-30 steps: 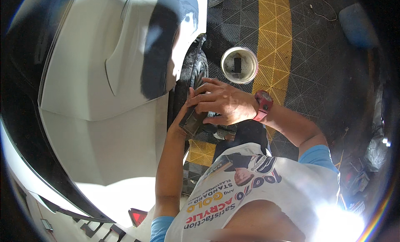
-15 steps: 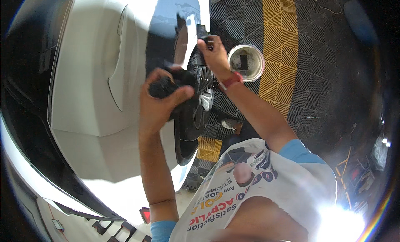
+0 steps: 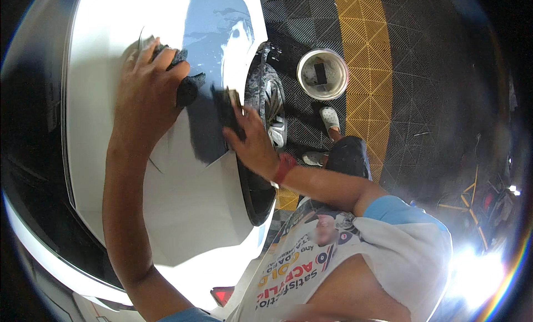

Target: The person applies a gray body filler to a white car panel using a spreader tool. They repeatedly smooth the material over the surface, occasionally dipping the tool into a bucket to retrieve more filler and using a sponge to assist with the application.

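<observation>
A white car body (image 3: 183,216) with a wet, dark grey patch (image 3: 208,136) above the wheel (image 3: 273,108) lies before me. My left hand (image 3: 147,94) is closed around a crumpled black cloth (image 3: 187,89), over the white panel beside the patch's left edge. On the right side of the patch, my right hand (image 3: 255,142) grips a dark sanding block (image 3: 226,108), its fingers slightly blurred. The block appears to lie against the painted surface; its underside is hidden. Whitish wet streaks mark the upper part of the patch.
A round bucket (image 3: 301,72) with cloudy water and a dark rectangular piece (image 3: 320,73) stands on the floor right of the wheel. My clog-shod feet (image 3: 329,118) are near it. A yellow strip (image 3: 366,72) crosses the black floor tiles. A yellow stand (image 3: 472,208) is at far right.
My left hand has moved up and left with the cloth, from near the wheel arch to the white panel. My right hand has come down and left from the arch edge onto the grey patch.
</observation>
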`<state>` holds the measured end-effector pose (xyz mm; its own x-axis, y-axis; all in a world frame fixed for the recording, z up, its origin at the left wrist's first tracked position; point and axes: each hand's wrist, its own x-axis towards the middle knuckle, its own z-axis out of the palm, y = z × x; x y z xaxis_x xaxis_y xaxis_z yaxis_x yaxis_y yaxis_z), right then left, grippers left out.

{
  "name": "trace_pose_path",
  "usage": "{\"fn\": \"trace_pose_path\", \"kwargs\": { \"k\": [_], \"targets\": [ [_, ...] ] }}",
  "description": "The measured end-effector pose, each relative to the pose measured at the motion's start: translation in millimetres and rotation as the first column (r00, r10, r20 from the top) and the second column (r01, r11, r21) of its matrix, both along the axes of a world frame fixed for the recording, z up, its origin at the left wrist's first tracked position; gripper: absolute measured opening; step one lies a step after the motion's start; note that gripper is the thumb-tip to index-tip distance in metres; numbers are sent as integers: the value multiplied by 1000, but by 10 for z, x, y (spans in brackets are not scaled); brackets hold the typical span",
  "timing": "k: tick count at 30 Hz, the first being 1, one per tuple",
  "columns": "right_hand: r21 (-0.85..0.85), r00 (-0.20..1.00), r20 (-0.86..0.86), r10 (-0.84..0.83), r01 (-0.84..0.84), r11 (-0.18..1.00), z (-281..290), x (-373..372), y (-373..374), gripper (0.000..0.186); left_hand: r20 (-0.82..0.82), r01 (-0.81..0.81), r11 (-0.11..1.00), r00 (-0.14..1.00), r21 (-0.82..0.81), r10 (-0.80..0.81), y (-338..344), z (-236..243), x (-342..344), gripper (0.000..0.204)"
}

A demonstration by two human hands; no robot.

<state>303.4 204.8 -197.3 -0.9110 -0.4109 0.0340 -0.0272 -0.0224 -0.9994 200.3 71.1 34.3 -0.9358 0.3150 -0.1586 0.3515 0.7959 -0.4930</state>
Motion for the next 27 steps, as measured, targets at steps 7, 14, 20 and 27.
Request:
{"fn": "trace_pose_path", "kwargs": {
  "k": [7,14,20,27],
  "targets": [
    [232,973,46,-228,211,949,-1263,-1444,-716,45,67,-81,997,994,-11,81,10,-103,-289,16],
    [123,964,-150,-220,239,963,-295,-540,-414,56,78,-86,996,993,-32,88,-59,-136,-249,12],
    [289,977,187,-102,45,956,-1059,-1724,-705,53,75,-84,996,993,-41,86,12,-191,-358,16],
    [64,989,-1,-148,148,987,-228,-826,-414,56,142,-223,974,964,-27,225,-14,-191,-286,32]
  ]
}}
